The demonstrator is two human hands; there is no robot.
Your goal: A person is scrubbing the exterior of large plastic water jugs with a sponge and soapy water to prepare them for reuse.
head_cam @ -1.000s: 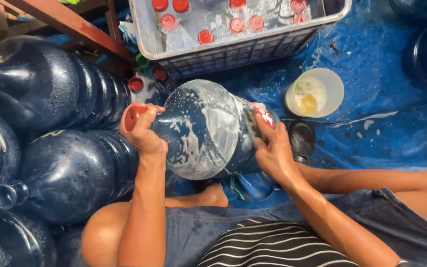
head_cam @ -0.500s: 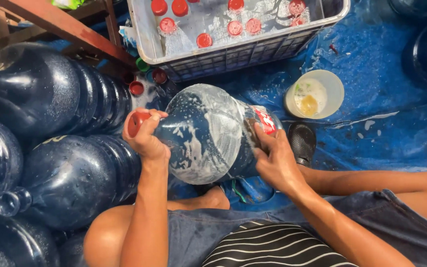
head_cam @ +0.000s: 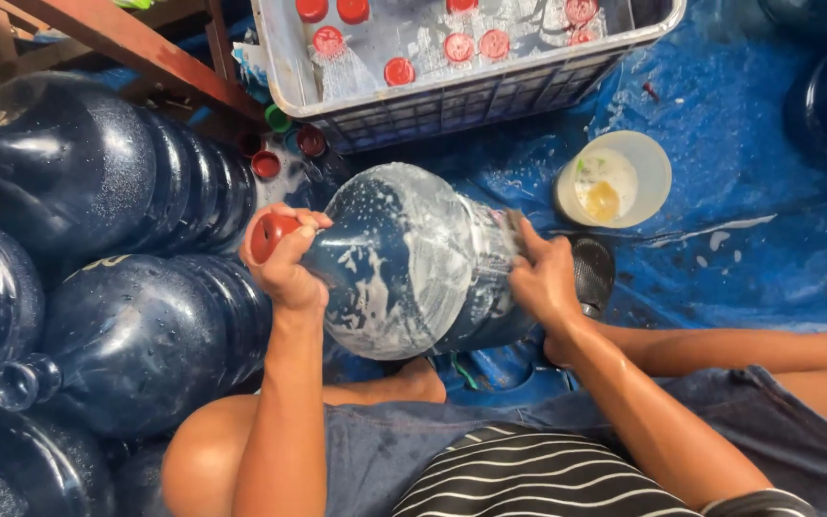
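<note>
While the soapy water jug (head_cam: 413,263) lies on its side across the person's lap, there is little free room around it: dark blue jugs (head_cam: 136,335) crowd the left side, a white crate (head_cam: 471,96) of red-capped bottles sits close above it, and only the wet blue tarp (head_cam: 739,258) to the right lies open, with a small white bowl (head_cam: 614,179) of soapy liquid near the jug's base end. A red wooden beam (head_cam: 145,48) cuts across the upper left corner. Compared with a second ago, the jug has rolled a little and the right hand has slid along its ribbed body, so the red-tipped thing seen under that hand earlier no longer shows. The left hand (head_cam: 284,263) is clenched round the jug's neck, fingers wrapped over the red cap (head_cam: 268,235). The right hand (head_cam: 547,278) presses on the jug's ribbed side near the base, fingers curled; whether it holds a scrubber I cannot tell.
</note>
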